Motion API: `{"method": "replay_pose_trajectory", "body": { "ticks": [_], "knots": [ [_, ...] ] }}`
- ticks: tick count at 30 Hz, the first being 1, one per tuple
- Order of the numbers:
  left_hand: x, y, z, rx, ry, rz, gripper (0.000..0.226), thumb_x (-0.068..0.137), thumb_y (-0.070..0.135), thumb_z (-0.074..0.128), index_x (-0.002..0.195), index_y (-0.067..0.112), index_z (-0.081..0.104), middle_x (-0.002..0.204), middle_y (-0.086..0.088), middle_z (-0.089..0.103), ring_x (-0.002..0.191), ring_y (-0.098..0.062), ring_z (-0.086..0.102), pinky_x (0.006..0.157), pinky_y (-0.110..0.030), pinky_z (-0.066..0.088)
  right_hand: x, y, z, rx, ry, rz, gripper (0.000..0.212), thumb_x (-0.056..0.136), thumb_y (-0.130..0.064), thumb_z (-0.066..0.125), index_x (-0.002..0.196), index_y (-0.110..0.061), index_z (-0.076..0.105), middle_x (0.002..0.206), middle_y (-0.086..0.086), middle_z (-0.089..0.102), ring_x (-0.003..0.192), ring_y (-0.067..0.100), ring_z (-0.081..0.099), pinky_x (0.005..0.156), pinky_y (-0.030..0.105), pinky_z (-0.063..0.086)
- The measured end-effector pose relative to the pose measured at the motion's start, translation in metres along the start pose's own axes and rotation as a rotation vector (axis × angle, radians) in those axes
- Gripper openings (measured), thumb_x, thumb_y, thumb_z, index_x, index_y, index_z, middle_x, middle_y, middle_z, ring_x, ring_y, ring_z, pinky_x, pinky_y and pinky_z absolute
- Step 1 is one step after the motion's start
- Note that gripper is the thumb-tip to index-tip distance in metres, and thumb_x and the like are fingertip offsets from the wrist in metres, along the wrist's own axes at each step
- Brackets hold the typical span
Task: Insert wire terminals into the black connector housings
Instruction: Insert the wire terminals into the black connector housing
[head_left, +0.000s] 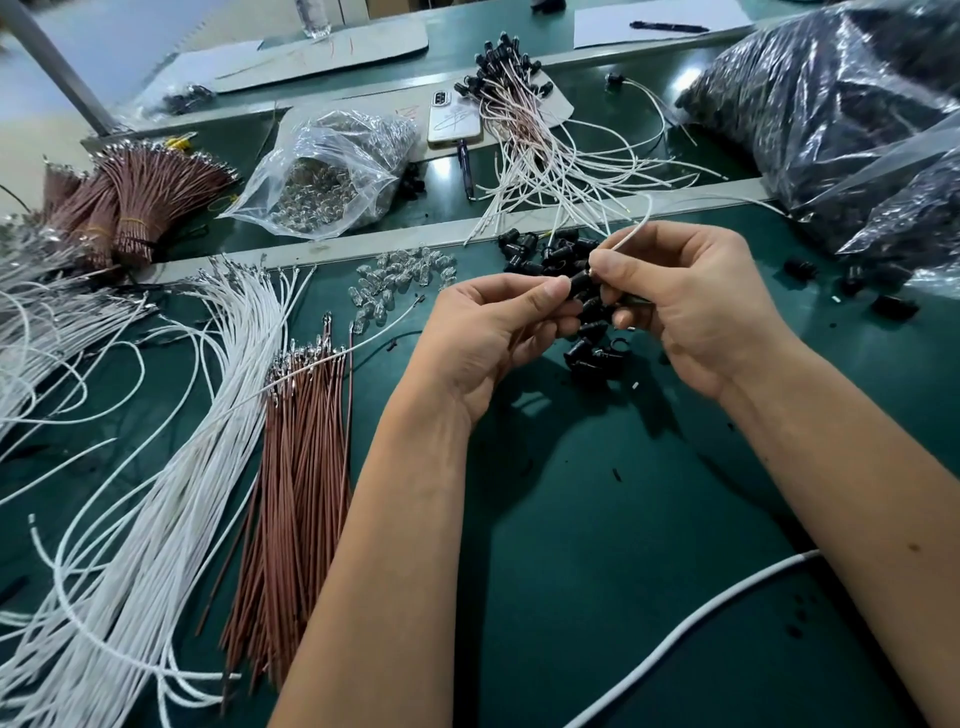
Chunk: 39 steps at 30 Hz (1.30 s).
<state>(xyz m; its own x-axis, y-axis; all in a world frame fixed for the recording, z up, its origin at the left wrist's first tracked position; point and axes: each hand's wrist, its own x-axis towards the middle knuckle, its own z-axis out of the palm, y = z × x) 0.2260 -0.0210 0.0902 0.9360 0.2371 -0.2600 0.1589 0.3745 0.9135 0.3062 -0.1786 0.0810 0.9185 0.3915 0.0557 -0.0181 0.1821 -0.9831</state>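
Note:
My left hand (493, 332) pinches a black connector housing (580, 283) between thumb and fingers above the green table. My right hand (691, 301) pinches a white wire (631, 234) near its terminal end, which sits right at the housing's open end. The wire arcs up and away behind my right hand. A loose pile of black connector housings (550, 254) lies just behind and under my hands. White wires with terminals (171, 415) and brown wires with terminals (301, 467) fan out on the table to my left.
Small clear bulbs (400, 280) lie scattered left of the housings. A clear bag of bulbs (332, 171), a phone (454, 122), finished white-wire assemblies (530, 135) and a large bag of black parts (831, 104) lie further back. A thick white cable (691, 623) crosses bottom right.

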Motion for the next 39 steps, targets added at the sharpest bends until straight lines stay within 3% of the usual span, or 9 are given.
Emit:
{"method": "replay_pose_trajectory", "body": {
  "ticks": [4, 8, 14, 20, 25, 30, 39],
  "knots": [
    [0.002, 0.002, -0.003, -0.07, 0.012, -0.048, 0.019, 0.086, 0.004, 0.072, 0.069, 0.011, 0.078, 0.077, -0.014, 0.075, 0.063, -0.017, 0.073, 0.054, -0.015, 0.056, 0.001, -0.001, -0.004, 0.02, -0.09, 0.116, 0.006, 0.091, -0.009, 0.074, 0.085, -0.008, 0.075, 0.07, 0.002, 0.069, 0.059, 0.011, 0.059, 0.047, 0.019, 0.046],
    [0.001, 0.003, -0.003, -0.077, -0.026, -0.077, 0.012, 0.089, 0.001, 0.068, 0.093, 0.008, 0.076, 0.075, -0.013, 0.074, 0.061, -0.016, 0.071, 0.056, -0.015, 0.055, 0.001, -0.001, -0.004, -0.005, -0.114, 0.068, 0.009, 0.09, -0.007, 0.074, 0.081, -0.008, 0.076, 0.067, 0.003, 0.068, 0.057, 0.011, 0.056, 0.047, 0.018, 0.045],
    [0.003, 0.0, 0.0, -0.125, -0.02, -0.069, 0.009, 0.09, 0.002, 0.068, 0.084, 0.006, 0.074, 0.076, -0.014, 0.074, 0.062, -0.017, 0.071, 0.056, -0.016, 0.057, 0.002, 0.001, -0.001, 0.084, -0.088, -0.041, 0.01, 0.081, -0.014, 0.077, 0.083, -0.004, 0.073, 0.068, 0.003, 0.067, 0.057, 0.011, 0.054, 0.048, 0.019, 0.044],
    [0.004, 0.0, -0.003, -0.131, -0.068, -0.059, 0.02, 0.089, 0.002, 0.068, 0.073, 0.009, 0.077, 0.075, -0.014, 0.074, 0.062, -0.017, 0.071, 0.056, -0.016, 0.056, 0.003, 0.003, -0.003, 0.0, -0.067, -0.054, 0.009, 0.093, -0.003, 0.072, 0.084, -0.004, 0.072, 0.065, 0.001, 0.065, 0.057, 0.012, 0.053, 0.048, 0.019, 0.044],
    [0.005, -0.006, -0.001, 0.089, 0.011, 0.101, 0.007, 0.085, -0.001, 0.075, 0.085, 0.006, 0.076, 0.079, -0.014, 0.075, 0.064, -0.017, 0.07, 0.061, -0.016, 0.054, 0.003, 0.003, -0.004, -0.106, -0.059, -0.023, 0.015, 0.095, -0.002, 0.07, 0.08, -0.004, 0.071, 0.064, 0.003, 0.062, 0.054, 0.012, 0.051, 0.045, 0.02, 0.042],
    [0.006, -0.008, -0.001, 0.176, 0.039, 0.235, 0.013, 0.079, -0.005, 0.08, 0.088, 0.003, 0.075, 0.071, -0.01, 0.074, 0.062, -0.015, 0.07, 0.061, -0.018, 0.053, 0.004, 0.002, -0.002, -0.165, 0.007, -0.017, 0.017, 0.095, -0.003, 0.071, 0.078, -0.003, 0.07, 0.06, 0.001, 0.062, 0.05, 0.01, 0.05, 0.042, 0.019, 0.04],
    [0.006, -0.011, 0.001, 0.168, 0.043, 0.22, 0.011, 0.08, -0.001, 0.08, 0.085, 0.007, 0.075, 0.076, -0.013, 0.075, 0.065, -0.016, 0.071, 0.062, -0.018, 0.053, 0.001, 0.004, 0.003, -0.111, 0.074, -0.042, 0.022, 0.093, -0.004, 0.074, 0.072, -0.008, 0.07, 0.059, 0.001, 0.062, 0.049, 0.01, 0.049, 0.042, 0.02, 0.04]
  ]
}}
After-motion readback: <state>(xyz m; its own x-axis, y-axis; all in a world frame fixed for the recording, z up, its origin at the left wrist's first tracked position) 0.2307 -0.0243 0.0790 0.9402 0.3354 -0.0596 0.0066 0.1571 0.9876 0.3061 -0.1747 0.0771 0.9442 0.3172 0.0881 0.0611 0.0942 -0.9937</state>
